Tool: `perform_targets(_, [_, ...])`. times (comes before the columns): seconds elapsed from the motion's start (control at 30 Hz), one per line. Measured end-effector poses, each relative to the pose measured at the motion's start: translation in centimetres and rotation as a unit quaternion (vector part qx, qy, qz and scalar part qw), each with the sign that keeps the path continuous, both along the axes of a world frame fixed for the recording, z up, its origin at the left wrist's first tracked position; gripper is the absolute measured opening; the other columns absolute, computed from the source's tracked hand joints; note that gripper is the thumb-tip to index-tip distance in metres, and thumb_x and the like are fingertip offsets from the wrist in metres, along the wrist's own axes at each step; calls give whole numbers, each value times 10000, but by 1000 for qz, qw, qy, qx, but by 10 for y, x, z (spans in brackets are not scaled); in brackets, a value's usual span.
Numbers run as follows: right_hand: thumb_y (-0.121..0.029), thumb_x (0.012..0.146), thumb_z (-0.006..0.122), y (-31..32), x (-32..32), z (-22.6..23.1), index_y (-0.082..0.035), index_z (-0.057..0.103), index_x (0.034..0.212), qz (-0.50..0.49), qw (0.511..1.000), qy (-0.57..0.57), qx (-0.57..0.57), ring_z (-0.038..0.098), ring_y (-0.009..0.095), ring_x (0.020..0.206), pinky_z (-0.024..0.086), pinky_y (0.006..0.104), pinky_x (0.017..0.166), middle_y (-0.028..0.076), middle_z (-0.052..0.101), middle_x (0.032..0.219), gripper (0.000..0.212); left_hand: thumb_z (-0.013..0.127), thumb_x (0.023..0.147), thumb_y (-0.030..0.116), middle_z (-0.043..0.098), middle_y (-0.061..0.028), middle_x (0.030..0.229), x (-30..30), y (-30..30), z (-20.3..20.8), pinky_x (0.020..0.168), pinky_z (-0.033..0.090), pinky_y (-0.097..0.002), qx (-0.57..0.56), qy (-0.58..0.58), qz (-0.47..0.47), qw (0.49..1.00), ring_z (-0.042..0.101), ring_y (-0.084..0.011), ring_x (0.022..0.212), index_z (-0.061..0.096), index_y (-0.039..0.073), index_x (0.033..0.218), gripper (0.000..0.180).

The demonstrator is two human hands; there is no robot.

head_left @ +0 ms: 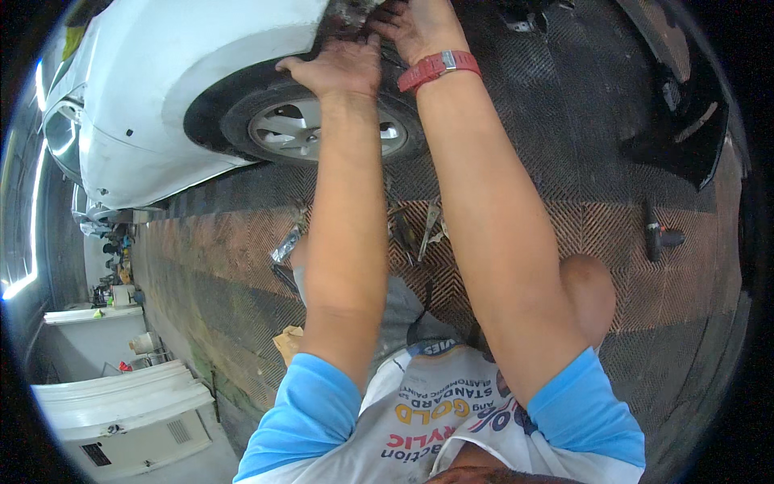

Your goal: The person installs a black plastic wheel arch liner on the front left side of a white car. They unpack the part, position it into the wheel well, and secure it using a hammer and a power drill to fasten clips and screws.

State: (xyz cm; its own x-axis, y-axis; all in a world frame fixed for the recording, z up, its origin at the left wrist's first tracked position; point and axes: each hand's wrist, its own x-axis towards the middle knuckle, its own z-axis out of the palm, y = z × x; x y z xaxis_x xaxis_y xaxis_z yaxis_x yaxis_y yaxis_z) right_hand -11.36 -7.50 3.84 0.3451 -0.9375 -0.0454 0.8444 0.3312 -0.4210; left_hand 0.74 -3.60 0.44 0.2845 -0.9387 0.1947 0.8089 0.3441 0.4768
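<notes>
Head view: left hand (343, 71) is reaching with thumb spread, right hand (415, 34) is partly curling; whether they are gripping, I cannot tell. Both are at the white car's (161, 73) dark corner (348, 16) beyond the wheel (286, 129); slipping on an unseen edge could be scraping them.

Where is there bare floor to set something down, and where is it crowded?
Bare matting lies between the white car and the tan piece at the person's left; more between the right forearm and the black drill-shaped tool. It is crowded between the forearms, where tools lie, and by the wheel, where the left hand and right hand are close together.
</notes>
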Motion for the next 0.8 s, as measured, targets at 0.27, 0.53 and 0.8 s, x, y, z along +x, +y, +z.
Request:
perform_targets(0.27, [-604,1048,231,-16,13,13,28,377,1450,-54,997,29,-56,483,371,1293,418,549,1046,222,496,1412,763,77,717,990,235,-246,1584,-17,-6,37,1237,100,-492,78,39,31,996,204,-356,1485,144,-96,1530,1358])
perform_targets(0.53, [-752,948,371,6,2,3,54,385,1435,-65,986,98,-116,524,301,1230,464,458,1004,203,538,1320,942,301,794,917,419,-228,1442,-15,16,8,1178,269,-496,-4,10,45,999,401,-324,1339,360,-105,1408,1193])
perform_targets(0.8, [-178,936,715,16,-2,-6,16,635,1096,-75,974,151,-153,645,203,1026,549,386,938,89,675,1084,263,774,897,174,646,-99,1204,-15,3,-4,957,470,-347,38,-261,193,945,599,-202,1093,609,-31,1205,405])
